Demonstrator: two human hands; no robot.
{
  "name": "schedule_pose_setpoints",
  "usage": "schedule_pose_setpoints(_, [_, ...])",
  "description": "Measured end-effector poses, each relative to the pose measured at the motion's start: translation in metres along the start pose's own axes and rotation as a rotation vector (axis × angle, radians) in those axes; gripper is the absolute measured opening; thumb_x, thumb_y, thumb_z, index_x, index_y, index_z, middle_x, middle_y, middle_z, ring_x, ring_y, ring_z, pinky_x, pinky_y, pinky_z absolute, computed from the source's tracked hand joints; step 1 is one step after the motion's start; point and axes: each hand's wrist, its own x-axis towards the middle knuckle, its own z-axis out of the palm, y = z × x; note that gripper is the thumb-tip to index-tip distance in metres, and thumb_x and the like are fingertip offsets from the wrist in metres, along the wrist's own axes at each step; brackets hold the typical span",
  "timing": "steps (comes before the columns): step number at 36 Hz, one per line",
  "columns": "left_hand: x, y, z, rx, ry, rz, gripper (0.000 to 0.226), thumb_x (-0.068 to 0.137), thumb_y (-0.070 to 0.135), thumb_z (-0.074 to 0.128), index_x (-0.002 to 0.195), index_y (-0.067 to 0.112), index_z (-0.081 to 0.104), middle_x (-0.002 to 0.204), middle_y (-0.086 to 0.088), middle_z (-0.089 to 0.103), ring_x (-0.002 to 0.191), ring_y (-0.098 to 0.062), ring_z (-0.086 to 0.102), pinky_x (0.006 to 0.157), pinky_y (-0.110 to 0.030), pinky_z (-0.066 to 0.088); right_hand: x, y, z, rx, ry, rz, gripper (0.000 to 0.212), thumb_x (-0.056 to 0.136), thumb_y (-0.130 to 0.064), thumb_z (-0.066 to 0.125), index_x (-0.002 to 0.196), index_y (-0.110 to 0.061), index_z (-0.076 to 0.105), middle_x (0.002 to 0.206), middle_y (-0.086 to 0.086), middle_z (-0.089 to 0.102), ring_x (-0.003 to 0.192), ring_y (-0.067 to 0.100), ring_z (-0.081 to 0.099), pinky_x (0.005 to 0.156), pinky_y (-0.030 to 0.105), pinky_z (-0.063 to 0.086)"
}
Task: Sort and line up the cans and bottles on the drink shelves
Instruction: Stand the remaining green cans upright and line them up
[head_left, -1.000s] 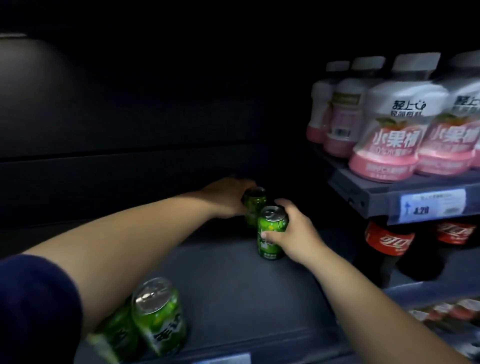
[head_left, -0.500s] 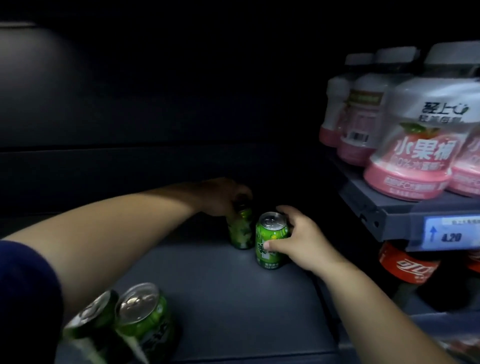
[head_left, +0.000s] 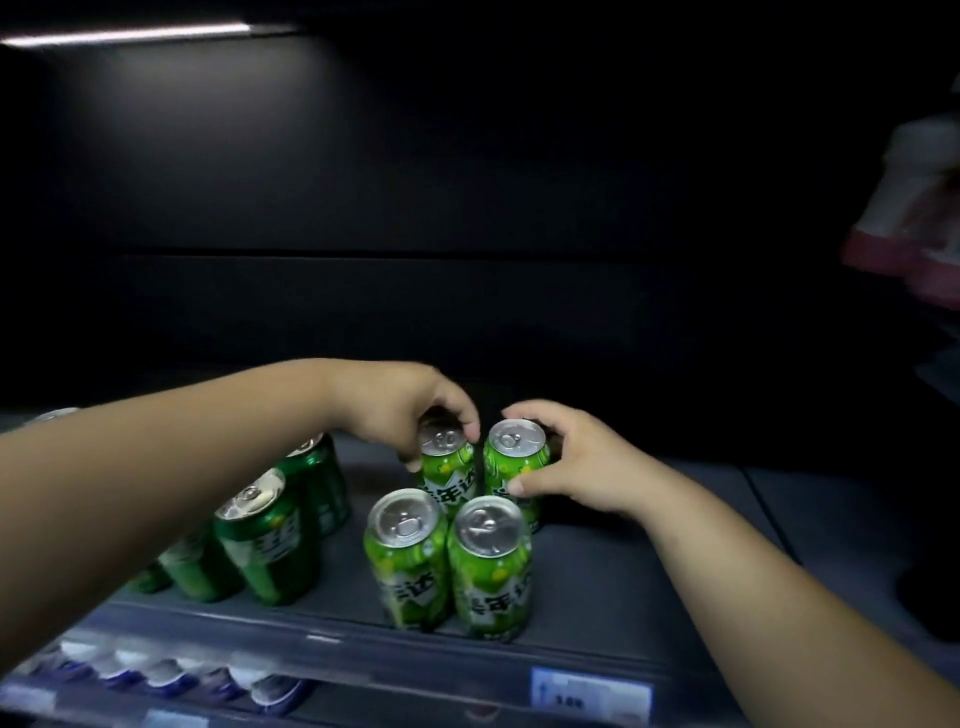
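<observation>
Two light green cans stand side by side on the dark shelf (head_left: 623, 571). My left hand (head_left: 400, 410) grips the left can (head_left: 447, 467) from above, fingers curled round its rim. The right can (head_left: 517, 462) is held at its side by my right hand (head_left: 566, 462), thumb in front and fingers behind. Directly in front of them stand two more light green cans (head_left: 408, 556) (head_left: 491, 566), upright and touching. A row of darker green cans (head_left: 270, 535) runs along the left, partly hidden by my left forearm.
The shelf's front rail carries a blue price tag (head_left: 589, 693). Below it, several blue and white can tops (head_left: 156, 675) show on the lower shelf. Pink and white bottles (head_left: 914, 208), blurred, stand at the right edge. Bare shelf lies right of the cans.
Both hands have drawn their cans forward to stand just behind the front pair. The view has swung left and down, so the pink bottles slid to the right edge.
</observation>
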Motion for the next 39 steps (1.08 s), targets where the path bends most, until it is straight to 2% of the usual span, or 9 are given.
schedule_pose_setpoints(3, [-0.006, -0.013, 0.003, -0.265, -0.021, 0.038, 0.054, 0.077, 0.017, 0.082, 0.125, 0.033, 0.061, 0.116, 0.019, 0.066, 0.109, 0.000, 0.061, 0.096, -0.020, 0.048, 0.002, -0.012, 0.010, 0.120, 0.009, 0.058, 0.047, 0.069, -0.045, 0.084, 0.112, -0.041, 0.067, 0.115, -0.009, 0.072, 0.108, 0.008, 0.067, 0.091, 0.026, 0.054])
schedule_pose_setpoints(6, [-0.002, -0.016, 0.007, -0.374, 0.100, -0.004, 0.034, 0.091, 0.028, 0.071, 0.123, 0.027, 0.063, 0.121, 0.000, 0.067, 0.114, -0.020, 0.064, 0.098, -0.035, 0.053, 0.001, -0.023, 0.014, 0.150, 0.034, 0.139, 0.016, 0.097, -0.033, 0.064, 0.112, -0.037, 0.068, 0.110, -0.004, 0.073, 0.095, 0.009, 0.066, 0.073, 0.026, 0.053])
schedule_pose_setpoints(9, [0.005, -0.020, 0.015, -0.362, 0.141, -0.057, 0.019, 0.096, 0.024, 0.065, 0.113, 0.019, 0.067, 0.111, -0.011, 0.071, 0.097, -0.030, 0.069, 0.092, -0.046, 0.055, 0.001, -0.026, 0.019, 0.147, 0.092, 0.185, 0.016, 0.099, -0.025, 0.060, 0.110, -0.033, 0.069, 0.106, 0.000, 0.074, 0.092, 0.015, 0.066, 0.074, 0.035, 0.052])
schedule_pose_setpoints(14, [0.006, -0.029, 0.020, -0.500, 0.070, -0.066, 0.017, 0.102, 0.014, 0.053, 0.100, 0.022, 0.069, 0.093, -0.004, 0.070, 0.078, -0.012, 0.064, 0.079, -0.039, 0.057, -0.004, -0.030, 0.022, 0.169, 0.100, 0.225, 0.010, 0.095, -0.024, 0.065, 0.102, -0.030, 0.070, 0.099, 0.001, 0.074, 0.091, 0.018, 0.066, 0.076, 0.045, 0.056])
schedule_pose_setpoints(22, [0.005, -0.024, 0.023, -0.396, 0.053, 0.049, 0.020, 0.100, 0.017, 0.057, 0.096, 0.023, 0.075, 0.078, 0.008, 0.071, 0.072, -0.008, 0.062, 0.072, -0.030, 0.052, -0.022, -0.041, 0.036, 0.211, 0.091, 0.250, 0.014, 0.098, -0.016, 0.061, 0.110, -0.017, 0.069, 0.090, -0.001, 0.071, 0.071, 0.007, 0.066, 0.054, 0.025, 0.051])
schedule_pose_setpoints(28, [-0.002, -0.032, 0.027, -0.358, 0.104, 0.067, 0.021, 0.100, 0.022, 0.057, 0.090, 0.027, 0.075, 0.096, -0.009, 0.075, 0.078, -0.014, 0.063, 0.085, -0.047, 0.056, -0.029, -0.044, 0.049, 0.213, 0.243, 0.251, 0.015, 0.099, -0.022, 0.062, 0.111, -0.023, 0.072, 0.102, 0.007, 0.075, 0.084, 0.013, 0.067, 0.075, 0.032, 0.052])
schedule_pose_setpoints(30, [-0.006, -0.028, 0.030, -0.312, 0.148, 0.079, 0.019, 0.100, 0.024, 0.056, 0.093, 0.028, 0.073, 0.094, -0.002, 0.075, 0.079, -0.012, 0.064, 0.084, -0.040, 0.057, -0.033, -0.048, 0.052, 0.205, 0.262, 0.263, 0.022, 0.099, -0.025, 0.062, 0.120, -0.025, 0.068, 0.111, 0.003, 0.074, 0.092, 0.008, 0.070, 0.080, 0.024, 0.057])
schedule_pose_setpoints(33, [-0.013, -0.021, 0.034, -0.221, 0.250, 0.101, 0.015, 0.098, 0.030, 0.059, 0.106, 0.029, 0.071, 0.096, 0.009, 0.071, 0.088, -0.008, 0.064, 0.083, -0.029, 0.053, -0.039, -0.054, 0.054, 0.147, 0.276, 0.272, 0.041, 0.098, -0.030, 0.064, 0.138, -0.028, 0.055, 0.120, -0.005, 0.066, 0.104, 0.009, 0.069, 0.088, 0.025, 0.057])
schedule_pose_setpoints(39, [-0.036, -0.016, 0.036, -0.225, 0.378, 0.095, 0.013, 0.093, 0.039, 0.063, 0.102, 0.031, 0.068, 0.095, 0.014, 0.071, 0.092, -0.006, 0.066, 0.090, -0.036, 0.055, -0.058, -0.067, 0.056, -0.013, 0.372, 0.223, 0.044, 0.093, -0.033, 0.070, 0.136, -0.027, 0.059, 0.126, -0.006, 0.063, 0.115, 0.008, 0.062, 0.100, 0.031, 0.052])
